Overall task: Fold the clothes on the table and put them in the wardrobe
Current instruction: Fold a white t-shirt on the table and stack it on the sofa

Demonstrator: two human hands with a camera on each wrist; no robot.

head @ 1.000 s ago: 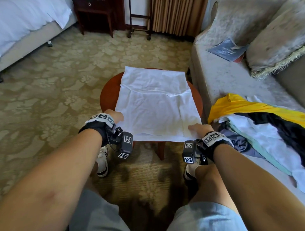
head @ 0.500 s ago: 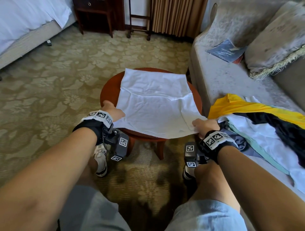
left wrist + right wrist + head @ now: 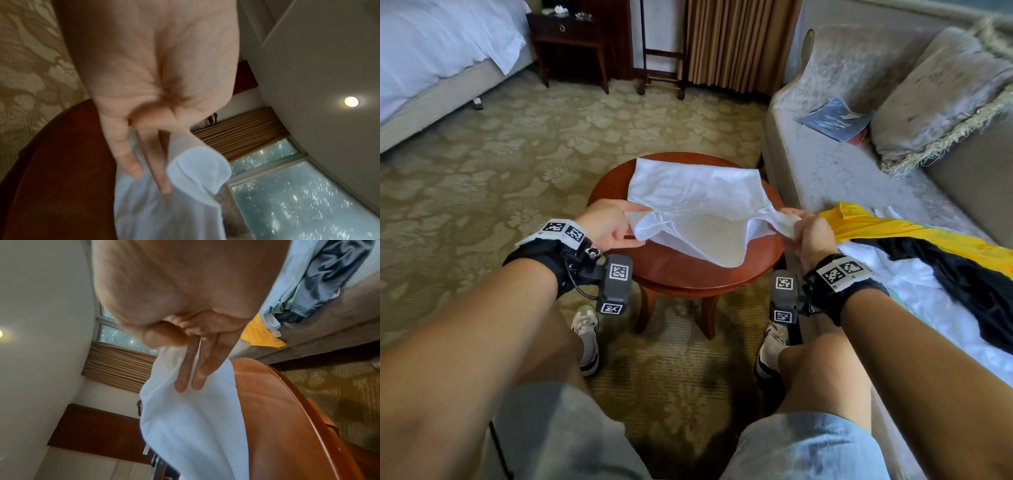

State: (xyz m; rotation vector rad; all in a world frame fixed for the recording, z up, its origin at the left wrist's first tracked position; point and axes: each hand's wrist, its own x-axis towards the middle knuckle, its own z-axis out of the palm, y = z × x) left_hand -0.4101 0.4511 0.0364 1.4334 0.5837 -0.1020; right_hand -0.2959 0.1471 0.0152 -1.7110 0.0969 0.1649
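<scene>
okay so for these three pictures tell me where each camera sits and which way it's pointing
Head: on the head, facing forward and down at the round table; both forearms, knees, left hand and right hand show.
Left wrist: along the palm toward the fingers pinching the white garment; window beyond.
Right wrist: along the palm at fingers on the garment; sofa clothes pile beyond.
Shared: all three show the garment and table.

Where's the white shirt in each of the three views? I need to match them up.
Head: white shirt centre, near edge lifted between left hand and right hand.
Left wrist: lower centre, below the fingers.
Right wrist: lower centre, under the fingers.
Shared landmark: round wooden table.
</scene>
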